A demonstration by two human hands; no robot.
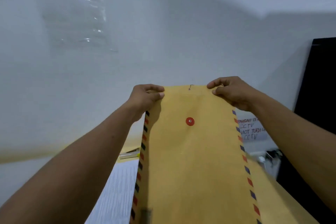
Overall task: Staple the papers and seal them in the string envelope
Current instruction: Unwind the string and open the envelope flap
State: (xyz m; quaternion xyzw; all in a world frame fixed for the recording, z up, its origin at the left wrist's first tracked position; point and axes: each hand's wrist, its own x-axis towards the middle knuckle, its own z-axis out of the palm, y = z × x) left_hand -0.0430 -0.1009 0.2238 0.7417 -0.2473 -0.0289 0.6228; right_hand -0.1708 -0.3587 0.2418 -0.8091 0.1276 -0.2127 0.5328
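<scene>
A tan string envelope (192, 160) with red and dark striped edges is held upright in front of me, its red button (190, 121) facing me. My left hand (147, 96) pinches its top left corner and my right hand (231, 91) pinches its top right corner. A short bit of dark string (190, 87) sticks up at the top edge. A sheet of printed papers (116, 192) lies on the yellow table (131, 143) below left, partly hidden by my left arm. A stapler (130, 153) lies beyond the papers.
A white wall fills the background, with clear plastic film (87, 14) stuck on it. A black panel (316, 96) stands at the right. A handwritten note (251, 130) and some blurred small items (269, 158) sit behind the envelope at right.
</scene>
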